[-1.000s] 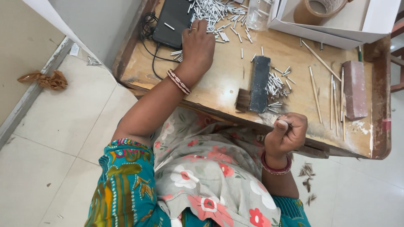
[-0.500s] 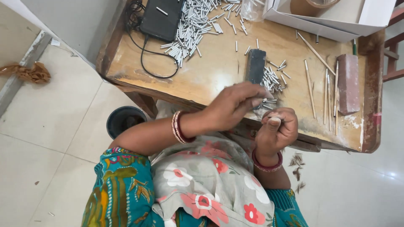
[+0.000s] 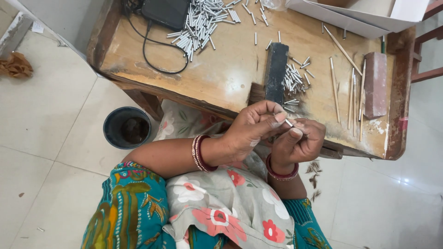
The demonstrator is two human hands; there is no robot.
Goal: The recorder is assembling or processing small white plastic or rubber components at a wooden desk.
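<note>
My left hand (image 3: 251, 131) and my right hand (image 3: 297, 140) meet just in front of the near edge of a worn wooden table (image 3: 221, 78). Between the fingertips of both hands is a small silvery metal tube (image 3: 289, 122). A pile of the same short tubes (image 3: 198, 23) lies at the far left of the table. A smaller cluster of tubes (image 3: 293, 83) lies beside a dark rectangular block (image 3: 276, 74), just beyond my hands. Red bangles ring both wrists.
A black device with a cable (image 3: 164, 14) sits at the table's far left. Thin wooden sticks (image 3: 344, 87) and a reddish brick-like block (image 3: 374, 85) lie at the right. A white cardboard box (image 3: 355, 14) stands at the back. A dark bucket (image 3: 127, 127) is on the tiled floor.
My left hand drew back from the far tube pile to the table's near edge and joined my right hand, with a small tube now held between their fingertips.
</note>
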